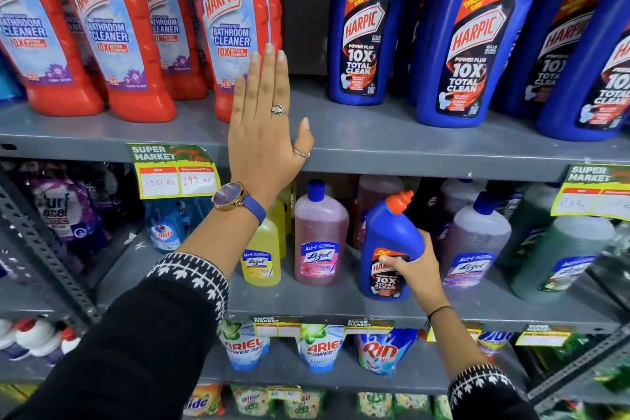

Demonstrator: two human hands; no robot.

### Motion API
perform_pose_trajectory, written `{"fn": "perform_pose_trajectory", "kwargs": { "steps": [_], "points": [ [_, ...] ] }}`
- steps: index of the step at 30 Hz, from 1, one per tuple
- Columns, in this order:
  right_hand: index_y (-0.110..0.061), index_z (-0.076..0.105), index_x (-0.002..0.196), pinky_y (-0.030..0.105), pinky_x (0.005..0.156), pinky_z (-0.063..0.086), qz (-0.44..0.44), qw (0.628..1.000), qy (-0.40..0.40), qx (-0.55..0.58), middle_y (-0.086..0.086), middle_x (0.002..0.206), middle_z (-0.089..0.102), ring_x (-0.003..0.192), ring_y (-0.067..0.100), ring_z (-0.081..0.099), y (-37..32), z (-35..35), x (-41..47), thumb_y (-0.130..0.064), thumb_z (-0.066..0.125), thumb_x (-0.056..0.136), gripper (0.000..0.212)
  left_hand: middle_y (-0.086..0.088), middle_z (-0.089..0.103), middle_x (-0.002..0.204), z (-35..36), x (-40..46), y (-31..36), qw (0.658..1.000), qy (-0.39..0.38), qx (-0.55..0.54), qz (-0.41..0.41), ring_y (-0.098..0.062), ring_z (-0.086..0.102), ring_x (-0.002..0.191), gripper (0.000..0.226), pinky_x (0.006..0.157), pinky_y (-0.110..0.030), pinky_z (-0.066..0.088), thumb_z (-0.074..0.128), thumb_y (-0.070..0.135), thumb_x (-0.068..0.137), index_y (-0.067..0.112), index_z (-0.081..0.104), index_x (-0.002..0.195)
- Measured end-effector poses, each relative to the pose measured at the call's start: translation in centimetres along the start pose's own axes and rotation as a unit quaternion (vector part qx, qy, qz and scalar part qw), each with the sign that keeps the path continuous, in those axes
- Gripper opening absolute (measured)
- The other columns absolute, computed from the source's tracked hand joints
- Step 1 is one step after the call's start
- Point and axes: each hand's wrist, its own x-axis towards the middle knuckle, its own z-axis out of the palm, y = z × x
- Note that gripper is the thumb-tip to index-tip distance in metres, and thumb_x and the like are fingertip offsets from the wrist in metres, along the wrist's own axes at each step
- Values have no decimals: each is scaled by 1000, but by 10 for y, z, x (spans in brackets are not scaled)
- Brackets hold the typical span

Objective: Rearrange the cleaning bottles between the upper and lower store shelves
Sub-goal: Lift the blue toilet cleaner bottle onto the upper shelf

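A person's right hand [410,266] is gripping a small blue bottle [388,249], tilted on the lower shelf [477,309] beside a pink bottle [320,235]. The left hand [266,123], flat and empty, is reaching toward a red bottle [231,10] beside a gap on the upper shelf [375,143].
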Motion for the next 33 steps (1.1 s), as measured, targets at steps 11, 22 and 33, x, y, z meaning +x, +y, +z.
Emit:
{"fn": "perform_pose_trajectory", "kwargs": {
  "steps": [11,22,33],
  "points": [
    [-34,50,103,13,72,51,-76,990,-118,34,-17,99,69,91,-4,66,-103,2,-54,-41,85,38,75,-16,18,156,-1,1,-1,1000,-22,-3,-4,-28,12,145,70,119,-35,0,41,29,89,2,19,150],
    [-21,55,112,33,78,56,-216,961,-114,132,-6,99,73,93,17,70,-249,-7,-58,-31,86,45,75,-16,19,156,-2,2,-2,999,-42,-18,-9,-28,12,145,67,119,-34,-1,38,32,93,0,18,149],
    [-10,58,114,39,84,57,-262,951,-49,156,8,108,72,95,23,71,-337,3,-4,-27,86,55,67,-16,16,157,-10,4,-1,996,-68,-52,-17,-28,11,145,70,118,-32,-4,31,36,92,0,17,149]
  ]
}}
